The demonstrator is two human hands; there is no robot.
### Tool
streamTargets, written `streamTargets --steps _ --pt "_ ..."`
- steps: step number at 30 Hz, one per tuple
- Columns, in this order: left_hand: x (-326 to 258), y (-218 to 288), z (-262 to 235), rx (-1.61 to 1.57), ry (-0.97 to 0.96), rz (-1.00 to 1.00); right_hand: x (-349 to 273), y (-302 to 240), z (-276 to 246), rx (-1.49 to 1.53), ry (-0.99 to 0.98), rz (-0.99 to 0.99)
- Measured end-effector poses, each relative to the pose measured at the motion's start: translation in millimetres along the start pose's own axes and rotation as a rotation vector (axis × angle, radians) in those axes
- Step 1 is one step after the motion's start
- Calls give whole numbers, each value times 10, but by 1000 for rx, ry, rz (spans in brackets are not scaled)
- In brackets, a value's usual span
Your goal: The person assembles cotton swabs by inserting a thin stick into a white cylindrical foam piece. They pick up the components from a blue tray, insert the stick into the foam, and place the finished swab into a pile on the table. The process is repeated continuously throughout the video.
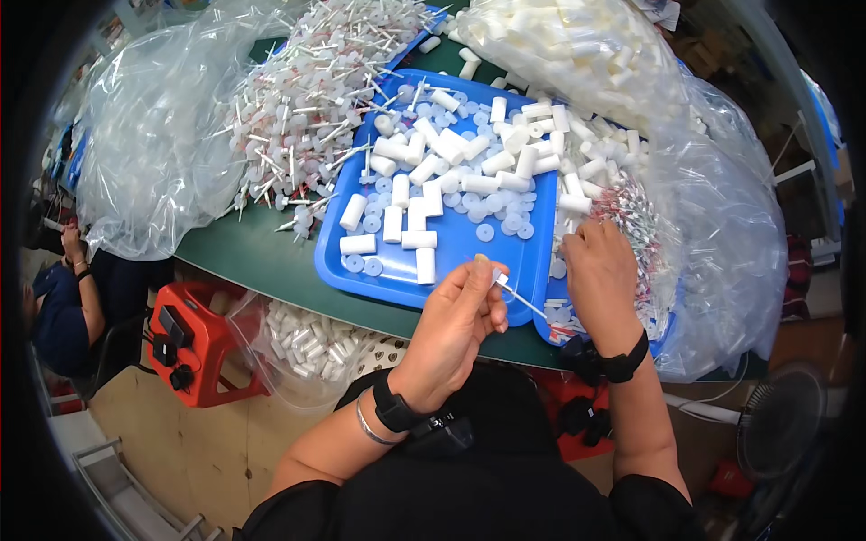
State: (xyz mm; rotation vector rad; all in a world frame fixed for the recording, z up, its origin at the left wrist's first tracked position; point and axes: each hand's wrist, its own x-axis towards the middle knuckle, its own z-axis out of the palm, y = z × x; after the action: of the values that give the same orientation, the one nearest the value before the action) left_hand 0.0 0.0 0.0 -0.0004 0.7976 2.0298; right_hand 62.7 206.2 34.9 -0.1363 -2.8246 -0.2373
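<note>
My left hand (pixel 456 320), in front of the middle blue tray, pinches a thin white stick (pixel 520 297) with a white collar near the fingertips and a reddish far end. My right hand (pixel 600 275) reaches down into the right-hand tray, its fingers bent and their tips hidden against the pile. Beside those fingers lie white foam-like cylinders (pixel 574 204) and a heap of thin red-and-white pieces (pixel 631 230). The middle blue tray (pixel 329 239) carries several white cylinders (pixel 426 265) and translucent round discs (pixel 485 233).
A large heap of white sticks with discs (pixel 307 81) covers the far left. Clear plastic bags (pixel 162 135) flank the green table (pixel 234 239); one bag of white cylinders (pixel 577 54) stands behind. A red stool (pixel 194 338) and a fan (pixel 783 419) stand lower down. Another person (pixel 68 302) sits left.
</note>
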Motion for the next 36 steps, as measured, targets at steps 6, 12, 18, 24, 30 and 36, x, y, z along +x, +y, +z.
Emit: streamTargets --steps 6,12,18,24,30,36 --pt "-36 2 104 20 67 -13 -11 -35 -20 -14 -50 -46" --pt "-21 1 149 27 72 -5 -32 12 -12 40 -31 -65" --pt "-42 84 141 -33 97 86 -104 -91 -360 494 -59 73" --pt "-38 85 186 2 110 120 -249 -217 -540 772 -80 140" --pt "-26 11 173 57 115 115 -276 -226 -532 733 -4 86" --pt "-15 26 160 39 126 135 -261 -223 -530 642 63 30"
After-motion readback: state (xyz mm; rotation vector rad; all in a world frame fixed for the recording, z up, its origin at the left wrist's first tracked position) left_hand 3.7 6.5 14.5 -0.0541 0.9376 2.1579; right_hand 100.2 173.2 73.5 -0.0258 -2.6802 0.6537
